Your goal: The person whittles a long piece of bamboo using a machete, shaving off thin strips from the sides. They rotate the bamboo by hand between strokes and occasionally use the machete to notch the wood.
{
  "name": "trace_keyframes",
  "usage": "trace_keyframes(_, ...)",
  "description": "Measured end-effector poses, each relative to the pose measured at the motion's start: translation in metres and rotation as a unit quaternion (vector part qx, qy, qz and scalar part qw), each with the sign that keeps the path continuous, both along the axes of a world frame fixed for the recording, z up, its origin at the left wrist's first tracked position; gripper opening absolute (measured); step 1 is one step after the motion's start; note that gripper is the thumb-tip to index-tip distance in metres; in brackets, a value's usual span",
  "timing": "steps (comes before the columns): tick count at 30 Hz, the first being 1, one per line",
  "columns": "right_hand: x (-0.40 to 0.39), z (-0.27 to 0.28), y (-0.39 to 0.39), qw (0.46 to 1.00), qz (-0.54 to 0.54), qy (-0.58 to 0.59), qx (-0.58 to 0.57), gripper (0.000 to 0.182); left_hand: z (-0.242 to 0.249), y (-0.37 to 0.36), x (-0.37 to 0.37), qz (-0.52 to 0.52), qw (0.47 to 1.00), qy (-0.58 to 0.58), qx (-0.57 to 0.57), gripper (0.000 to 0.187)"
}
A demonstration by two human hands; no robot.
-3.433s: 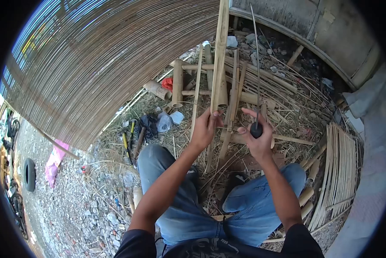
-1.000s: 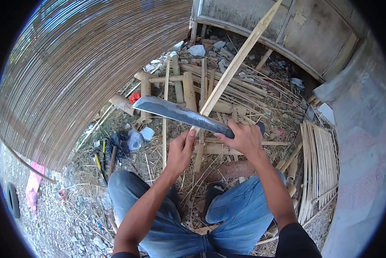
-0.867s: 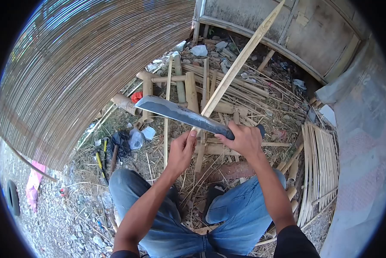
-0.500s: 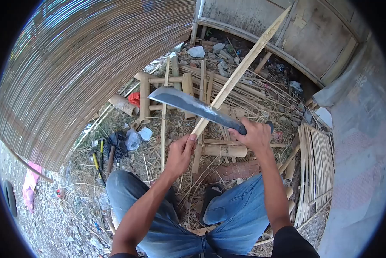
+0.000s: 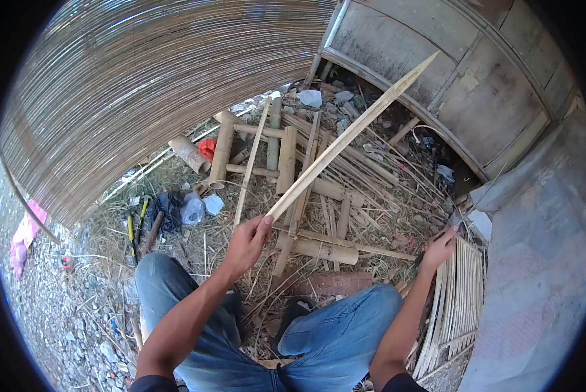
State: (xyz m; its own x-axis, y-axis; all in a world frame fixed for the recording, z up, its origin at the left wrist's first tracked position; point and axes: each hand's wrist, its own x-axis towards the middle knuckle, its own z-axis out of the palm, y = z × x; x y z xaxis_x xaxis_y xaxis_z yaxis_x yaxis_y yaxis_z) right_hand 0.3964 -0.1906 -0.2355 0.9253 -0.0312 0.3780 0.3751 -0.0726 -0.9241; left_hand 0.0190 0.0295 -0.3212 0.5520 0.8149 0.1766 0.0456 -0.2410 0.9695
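Observation:
My left hand [image 5: 248,243] is closed around the lower end of a long, pale bamboo strip [image 5: 352,139], which slants up to the right and narrows to a point in front of the wall panels. Off to the right, my right hand [image 5: 439,248] grips the machete [image 5: 463,217] by its handle, mostly hidden in the fingers. Its blade looks edge-on and thin, pointing up and right, away from the strip. Below that hand lies a slatted bamboo panel [image 5: 461,287]. A bamboo frame [image 5: 286,160] of thick joined pieces stands beyond my left hand.
Split bamboo lengths [image 5: 378,166] and shavings litter the ground ahead. A cut bamboo section [image 5: 322,250] lies before my knees. Yellow-and-black tools [image 5: 133,235] and a black plastic bag [image 5: 169,208] are at left. A slatted blind [image 5: 169,85] hangs left; a grey sheet [image 5: 535,261] hangs right.
The machete has left the bamboo strip and swung far right and down with my right hand, its blade turning edge-on. My left hand moved left and slightly lower; the strip now slopes less steeply.

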Motion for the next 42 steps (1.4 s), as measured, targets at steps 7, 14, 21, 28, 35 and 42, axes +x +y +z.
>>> trace_keyframes(7, -0.031, -0.014, 0.016, 0.98, 0.119, -0.122, -0.106, 0.05, 0.008, -0.014, 0.017, -0.049, 0.998, -0.018, -0.024, 0.046)
trace_keyframes(14, -0.116, -0.01, 0.061, 0.77, 0.211, -0.487, -0.354, 0.054, 0.008, -0.024, 0.028, -0.07, 0.998, 0.001, -0.009, 0.046)
trace_keyframes(21, -0.142, -0.025, 0.081, 0.716, 0.26, -0.499, -0.414, 0.059, 0.008, -0.041, 0.029, -0.038, 0.991, 0.082, 0.099, 0.033)
trace_keyframes(28, -0.139, -0.026, 0.083, 0.707, 0.246, -0.507, -0.426, 0.066, -0.002, -0.041, 0.029, -0.038, 0.982, 0.096, 0.156, 0.024)
trace_keyframes(35, -0.132, -0.029, 0.076, 0.761, 0.196, -0.453, -0.421, 0.057, 0.001, -0.038, 0.036, -0.02, 0.982, 0.104, 0.157, 0.027)
trace_keyframes(42, -0.111, -0.019, 0.074, 0.766, 0.167, -0.466, -0.409, 0.058, -0.011, -0.036, 0.037, -0.018, 0.98, 0.11, 0.166, 0.025)
